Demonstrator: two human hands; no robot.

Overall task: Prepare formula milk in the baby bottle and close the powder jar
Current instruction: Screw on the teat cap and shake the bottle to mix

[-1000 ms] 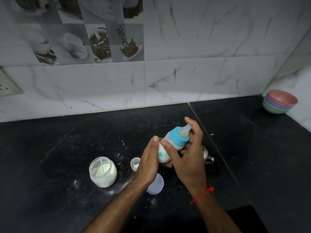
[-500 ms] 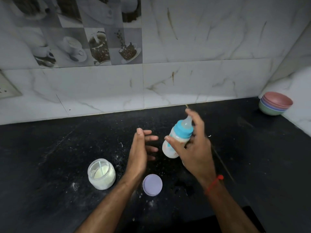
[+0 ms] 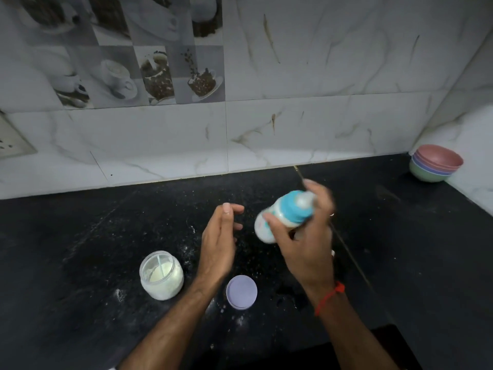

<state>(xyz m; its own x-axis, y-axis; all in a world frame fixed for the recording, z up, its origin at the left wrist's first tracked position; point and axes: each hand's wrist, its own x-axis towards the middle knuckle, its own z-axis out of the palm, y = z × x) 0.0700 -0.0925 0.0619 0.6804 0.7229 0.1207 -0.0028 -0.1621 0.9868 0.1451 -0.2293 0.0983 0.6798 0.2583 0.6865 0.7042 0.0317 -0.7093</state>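
Mostly black counter (image 3: 80, 249), running back to the marble tile wall (image 3: 320, 124) and w/ a side wall closing the far right corner. Open dark surface left of the jar and right of the hands, dusted w/ white powder specks around the middle. Stack of bowls (image 3: 434, 162) sits in that far right corner, well apart from the work, pink on top, purple and green under.

Right hand (image 3: 306, 244) grips the baby bottle (image 3: 277, 217) round its body, held above the counter, tilted w/ teal collar and teat up-right; bottle blurred, milky white inside. Left hand (image 3: 217, 244) beside it, not touching, fingers relaxed and spread, holding nothing.

Powder jar (image 3: 161, 275) stands uncapped near front-left, pale powder inside. Its lilac lid (image 3: 241, 291) lies flat on the counter just right of the left wrist, apart from the jar.
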